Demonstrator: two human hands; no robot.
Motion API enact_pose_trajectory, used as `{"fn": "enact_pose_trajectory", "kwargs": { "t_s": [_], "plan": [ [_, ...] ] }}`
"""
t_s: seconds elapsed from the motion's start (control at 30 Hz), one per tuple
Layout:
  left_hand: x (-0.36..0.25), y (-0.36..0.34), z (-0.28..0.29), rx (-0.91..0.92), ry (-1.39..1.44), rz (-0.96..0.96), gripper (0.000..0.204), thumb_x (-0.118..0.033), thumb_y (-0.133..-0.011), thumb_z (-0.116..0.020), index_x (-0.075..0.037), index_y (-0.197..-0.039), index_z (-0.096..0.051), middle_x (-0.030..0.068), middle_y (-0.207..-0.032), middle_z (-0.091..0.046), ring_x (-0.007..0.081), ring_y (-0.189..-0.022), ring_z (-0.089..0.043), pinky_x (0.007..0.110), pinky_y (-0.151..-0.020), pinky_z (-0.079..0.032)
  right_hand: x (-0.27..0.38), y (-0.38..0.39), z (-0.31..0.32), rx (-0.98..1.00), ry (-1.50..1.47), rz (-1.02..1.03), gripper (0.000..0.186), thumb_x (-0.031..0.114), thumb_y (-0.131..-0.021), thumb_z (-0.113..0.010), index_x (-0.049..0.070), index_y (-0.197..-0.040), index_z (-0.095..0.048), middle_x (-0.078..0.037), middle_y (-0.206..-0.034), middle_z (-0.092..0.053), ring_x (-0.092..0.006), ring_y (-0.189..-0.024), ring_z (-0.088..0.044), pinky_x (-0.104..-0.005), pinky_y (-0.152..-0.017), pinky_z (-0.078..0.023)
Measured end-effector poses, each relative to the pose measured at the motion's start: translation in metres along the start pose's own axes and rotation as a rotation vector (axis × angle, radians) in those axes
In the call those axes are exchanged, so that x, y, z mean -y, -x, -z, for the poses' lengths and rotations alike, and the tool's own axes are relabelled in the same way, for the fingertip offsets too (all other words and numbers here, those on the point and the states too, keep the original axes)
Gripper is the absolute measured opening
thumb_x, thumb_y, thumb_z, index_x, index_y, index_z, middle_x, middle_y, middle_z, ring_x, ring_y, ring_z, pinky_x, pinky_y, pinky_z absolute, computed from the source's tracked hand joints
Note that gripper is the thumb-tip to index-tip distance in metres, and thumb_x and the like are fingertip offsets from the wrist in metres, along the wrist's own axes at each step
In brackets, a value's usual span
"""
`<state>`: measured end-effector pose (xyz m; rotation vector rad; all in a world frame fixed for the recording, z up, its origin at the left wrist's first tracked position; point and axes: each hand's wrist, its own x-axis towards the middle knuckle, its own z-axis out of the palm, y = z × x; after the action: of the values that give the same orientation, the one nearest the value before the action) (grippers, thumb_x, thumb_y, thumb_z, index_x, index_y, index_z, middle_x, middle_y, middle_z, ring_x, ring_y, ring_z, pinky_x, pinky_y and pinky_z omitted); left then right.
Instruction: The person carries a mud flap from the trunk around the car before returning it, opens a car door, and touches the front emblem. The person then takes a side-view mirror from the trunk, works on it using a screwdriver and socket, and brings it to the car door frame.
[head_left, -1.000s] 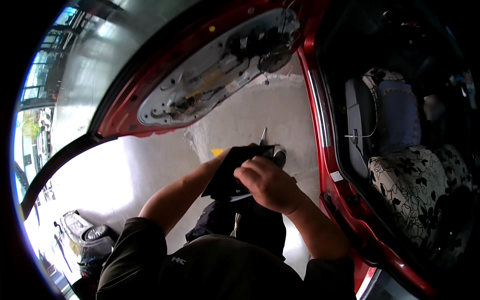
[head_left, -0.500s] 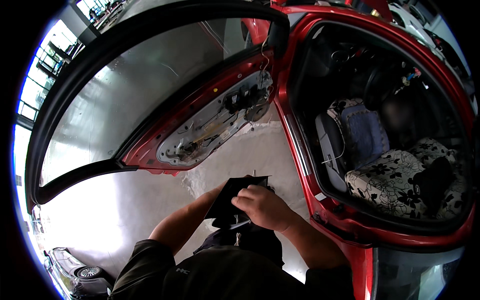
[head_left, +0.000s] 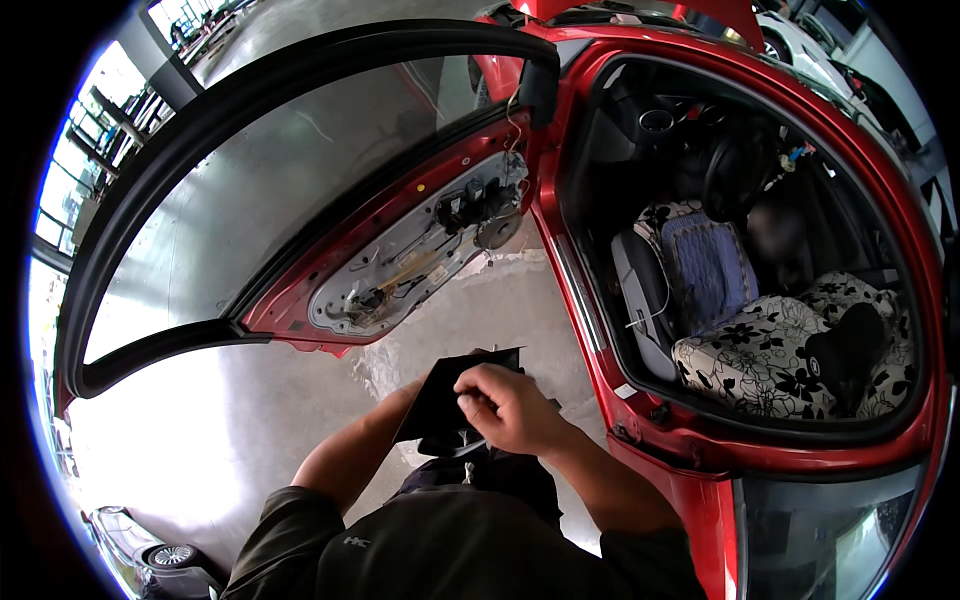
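In front of my body I hold a flat black panel [head_left: 430,402], tilted, with a darker, shinier part below its near edge. My left hand [head_left: 478,351] supports it from behind; only a little of its fingers shows at the far edge, the rest being hidden by the panel. Over the panel's right half, my right hand [head_left: 512,408] is closed, thumb and fingers pressed together. Whatever those fingers may pinch is too small or too covered to make out.
To the left stands an open red car door [head_left: 290,318] with its inner metal and wiring exposed. The red car's sill [head_left: 585,300] runs along my right, with a flower-patterned seat [head_left: 745,350] inside. A grey car [head_left: 165,560] is at the lower left.
The car and door have shifted slightly left in view. My right hand has moved a little over the panel, its fingers now curled down more. The panel is still held in front of me.
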<state>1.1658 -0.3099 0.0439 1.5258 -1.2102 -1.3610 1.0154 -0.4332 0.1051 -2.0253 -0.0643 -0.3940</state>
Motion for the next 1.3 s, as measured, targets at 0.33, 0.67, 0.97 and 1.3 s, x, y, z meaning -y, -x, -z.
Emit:
{"fn": "enact_pose_trajectory", "kwargs": {
  "t_s": [0.33,0.67,0.97,1.3],
  "plan": [
    [-0.029,0.016,-0.003,-0.159,0.543,-0.111,0.056,-0.008,-0.084,-0.074,-0.003,-0.135,-0.05,0.01,-0.121,-0.063,0.0193,-0.11,-0.064,0.033,-0.095,-0.051,-0.045,0.062,0.051,-0.629,-1.104,-0.613,0.01,0.005,-0.079,-0.049,0.003,-0.086,-0.056,-0.004,-0.073,-0.05,-0.0128,-0.062,-0.044,-0.0282,-0.061,-0.04],
    [-0.077,0.004,0.004,-0.14,-0.872,-0.73,0.058,-0.026,-0.086,-0.064,-0.003,-0.136,-0.046,0.0185,-0.135,-0.058,0.0373,-0.12,-0.06,0.047,-0.101,-0.05,-0.068,0.104,0.035,-0.251,-1.27,-1.035,0.072,0.071,-0.096,-0.04,0.005,-0.112,-0.065,-0.007,-0.098,-0.068,-0.0119,-0.067,-0.045,-0.0271,-0.063,-0.041],
    [-0.152,-0.006,-0.045,0.033,-1.276,-1.006,0.036,-0.018,-0.087,-0.057,-0.011,-0.123,-0.054,0.0095,-0.13,-0.058,0.033,-0.12,-0.058,0.048,-0.102,-0.046,-0.045,0.139,0.035,-0.114,-1.519,-0.494,0.083,0.062,-0.098,-0.045,0.001,-0.152,-0.028,-0.014,-0.149,-0.043,-0.025,-0.138,-0.044,-0.0415,-0.115,-0.037],
    [-0.188,-0.047,-0.091,0.232,-1.542,-1.023,0.022,-0.021,-0.089,-0.057,-0.012,-0.11,-0.057,0.0007,-0.113,-0.062,0.0241,-0.116,-0.058,0.043,-0.105,-0.041,-0.044,0.155,0.047,-0.259,-1.442,-0.269,0.104,0.061,-0.083,-0.067,0.003,-0.155,-0.019,-0.017,-0.153,-0.035,-0.0319,-0.141,-0.04,-0.0453,-0.117,-0.035]
  ]
}}
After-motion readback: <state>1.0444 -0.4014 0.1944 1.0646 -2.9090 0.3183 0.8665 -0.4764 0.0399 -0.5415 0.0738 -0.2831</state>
